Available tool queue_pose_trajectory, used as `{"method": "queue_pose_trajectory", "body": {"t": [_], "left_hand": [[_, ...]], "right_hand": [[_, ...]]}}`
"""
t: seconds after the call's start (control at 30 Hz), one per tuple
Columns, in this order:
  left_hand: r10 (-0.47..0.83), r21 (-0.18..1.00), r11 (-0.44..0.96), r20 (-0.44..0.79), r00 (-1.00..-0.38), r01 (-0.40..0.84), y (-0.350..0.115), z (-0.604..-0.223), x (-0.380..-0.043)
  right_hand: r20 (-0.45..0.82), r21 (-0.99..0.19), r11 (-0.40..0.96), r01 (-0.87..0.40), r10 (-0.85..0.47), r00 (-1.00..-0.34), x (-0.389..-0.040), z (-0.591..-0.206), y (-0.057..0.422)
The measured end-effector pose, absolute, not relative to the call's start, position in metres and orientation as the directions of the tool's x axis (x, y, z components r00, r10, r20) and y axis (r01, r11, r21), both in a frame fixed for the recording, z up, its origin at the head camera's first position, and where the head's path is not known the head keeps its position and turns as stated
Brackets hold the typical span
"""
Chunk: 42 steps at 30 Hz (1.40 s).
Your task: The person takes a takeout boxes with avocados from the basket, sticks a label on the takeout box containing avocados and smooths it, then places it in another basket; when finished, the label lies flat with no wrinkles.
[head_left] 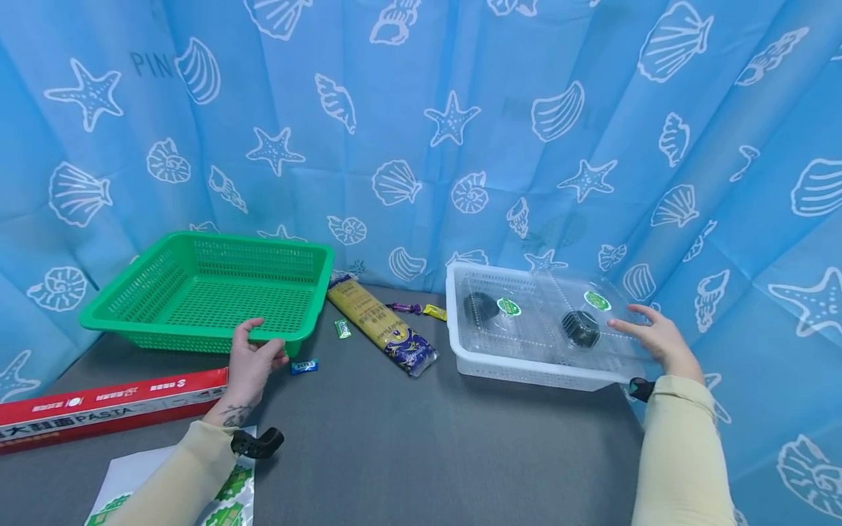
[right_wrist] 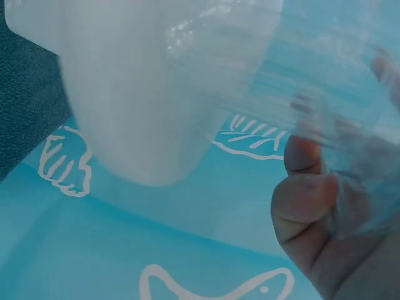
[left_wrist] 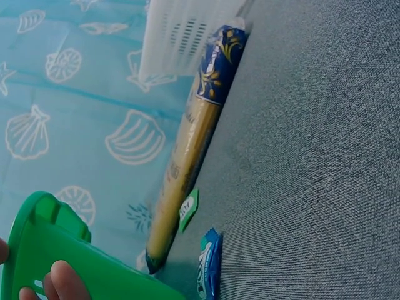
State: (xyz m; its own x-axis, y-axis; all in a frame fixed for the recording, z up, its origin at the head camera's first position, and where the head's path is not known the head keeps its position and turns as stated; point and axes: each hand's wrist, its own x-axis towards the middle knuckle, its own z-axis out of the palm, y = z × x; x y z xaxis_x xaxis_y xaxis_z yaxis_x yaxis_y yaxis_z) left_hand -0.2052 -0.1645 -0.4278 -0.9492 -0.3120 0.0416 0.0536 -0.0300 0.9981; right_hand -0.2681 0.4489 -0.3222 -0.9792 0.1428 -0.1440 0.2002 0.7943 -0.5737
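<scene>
My left hand [head_left: 248,364] grips the front right corner of a green plastic basket [head_left: 177,339], thumb and fingers about its rim. In the left wrist view, fingertips [left_wrist: 67,282] lie against the green wall. My right hand [head_left: 663,343] holds the right edge of a clear plastic container [head_left: 621,332] with a green round sticker, and in the right wrist view clear plastic lies over its curled fingers. This container leans out over the right rim of a white basket [head_left: 526,374], with a dark item [head_left: 580,329] showing through it. A second stickered clear container [head_left: 487,332] lies at left in the white basket.
Between the baskets lie a spaghetti packet [head_left: 381,325] and purple [head_left: 404,308], yellow [head_left: 435,312] and green [head_left: 343,329] sweets. A blue sweet [head_left: 305,366] is beside my left hand. A red pasta box [head_left: 112,405] and a green-printed white packet [head_left: 134,467] lie front left. A blue curtain [head_left: 408,109] hangs behind.
</scene>
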Motion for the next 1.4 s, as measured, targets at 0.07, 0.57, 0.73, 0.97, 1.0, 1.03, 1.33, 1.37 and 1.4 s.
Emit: {"method": "queue_pose_trajectory", "body": {"t": [0.07, 0.57, 0.73, 0.97, 1.0, 1.03, 1.33, 1.37, 1.4], "left_hand": [[-0.311, 0.998, -0.029, 0.044, -0.950, 0.056, -0.165, -0.427, -0.205], [-0.323, 0.999, -0.016, 0.043, -0.946, 0.051, -0.165, -0.431, -0.205], [-0.319, 0.999, -0.004, 0.049, -0.946, 0.053, -0.165, -0.430, -0.205], [-0.322, 0.993, 0.116, 0.066, -0.944, 0.030, -0.169, -0.428, -0.197], [-0.337, 0.985, 0.171, 0.078, -0.938, 0.020, -0.169, -0.427, -0.195], [-0.359, 0.975, 0.222, 0.097, -0.928, 0.016, -0.170, -0.426, -0.192], [-0.141, 0.625, 0.688, 0.614, -0.776, 0.370, -0.161, -0.367, -0.203], [-0.074, 0.561, 0.730, 0.632, -0.771, 0.390, -0.158, -0.355, -0.209], [-0.009, 0.506, 0.764, 0.630, -0.777, 0.401, -0.155, -0.344, -0.215]], "right_hand": [[-0.143, -0.552, 0.812, 0.189, 0.131, -0.981, -0.268, -0.319, 0.445], [-0.187, -0.555, 0.808, 0.200, 0.112, -0.976, -0.264, -0.331, 0.445], [-0.099, -0.575, 0.798, 0.181, 0.151, -0.984, -0.260, -0.327, 0.444], [0.239, -0.706, 0.706, 0.054, 0.309, -0.921, -0.258, -0.313, 0.436], [0.286, -0.713, 0.701, 0.026, 0.324, -0.902, -0.259, -0.310, 0.432], [0.326, -0.717, 0.697, 0.002, 0.339, -0.883, -0.260, -0.307, 0.427], [0.549, -0.540, 0.816, -0.207, 0.155, -0.821, -0.285, -0.274, 0.351], [0.545, -0.491, 0.845, -0.212, 0.108, -0.831, -0.290, -0.271, 0.340], [0.538, -0.437, 0.873, -0.216, 0.061, -0.840, -0.294, -0.269, 0.328]]}}
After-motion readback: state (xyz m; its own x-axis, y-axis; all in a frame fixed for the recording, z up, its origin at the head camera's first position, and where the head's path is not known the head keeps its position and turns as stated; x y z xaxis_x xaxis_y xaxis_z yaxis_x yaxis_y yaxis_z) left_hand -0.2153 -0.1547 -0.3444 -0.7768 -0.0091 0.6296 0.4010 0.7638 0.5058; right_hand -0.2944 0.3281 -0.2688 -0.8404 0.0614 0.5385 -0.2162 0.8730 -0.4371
